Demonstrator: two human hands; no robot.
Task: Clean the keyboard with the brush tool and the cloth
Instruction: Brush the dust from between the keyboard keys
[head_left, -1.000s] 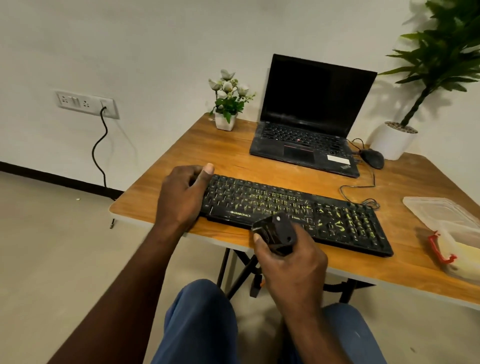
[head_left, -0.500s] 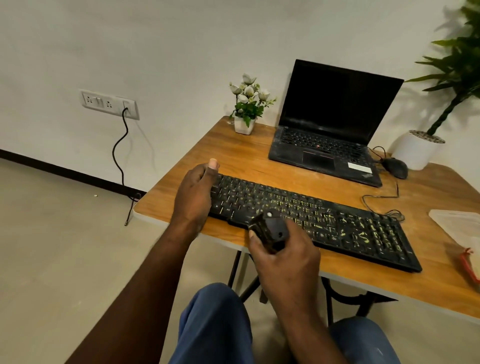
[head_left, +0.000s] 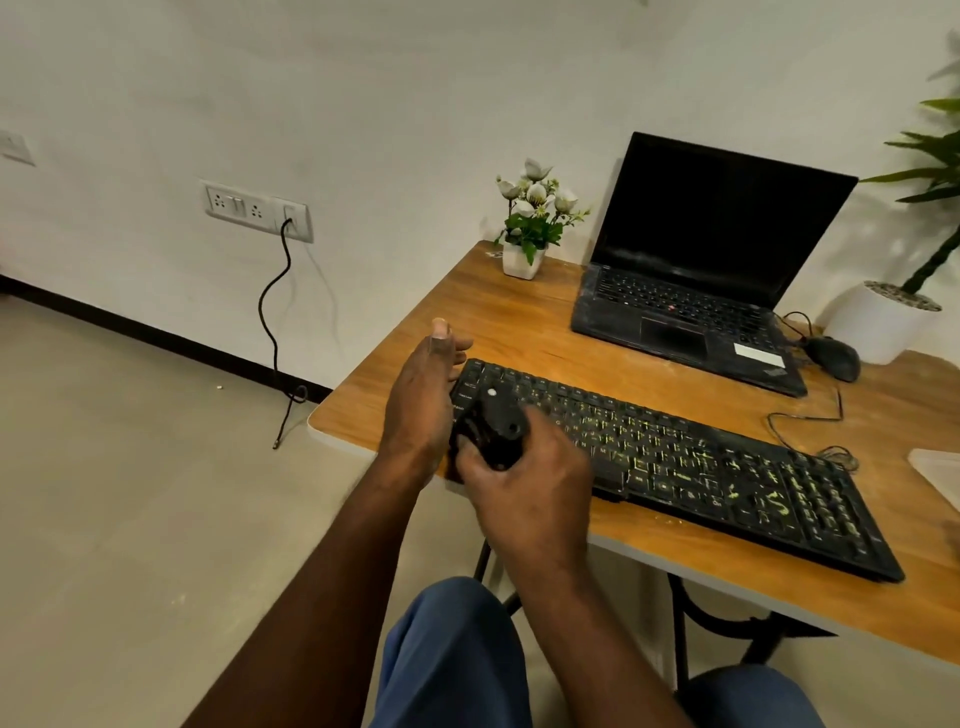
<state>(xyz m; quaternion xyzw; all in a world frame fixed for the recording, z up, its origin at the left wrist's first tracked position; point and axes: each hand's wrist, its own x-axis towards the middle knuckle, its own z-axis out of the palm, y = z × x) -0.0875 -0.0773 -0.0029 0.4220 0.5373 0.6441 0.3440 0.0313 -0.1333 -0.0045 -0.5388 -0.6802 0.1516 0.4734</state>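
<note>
Quick headcount: one table (head_left: 519, 322), one keyboard (head_left: 701, 467), one laptop (head_left: 717, 234) at 1 o'clock, one mouse (head_left: 834, 358) at 2. Two potted plants: little flower pot (head_left: 524, 260) at 12, big white pot (head_left: 878, 330) at 2. One brush tool (head_left: 498, 423), two hands (left hand (head_left: 415, 405), right hand (head_left: 530, 493)). Over at 10, two wall plates, socket strip (head_left: 257, 210) and small plate (head_left: 13, 148), plus one black cable (head_left: 263, 306). One clear plastic tray (head_left: 943, 475), cut off, at 3.

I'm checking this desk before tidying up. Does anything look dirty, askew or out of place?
The keyboard carries yellow-green smears across its keys, thickest toward its right end. The laptop looks dusty around its palm rest. A black cable from the wall socket hangs with its free end loose on the floor.
</note>
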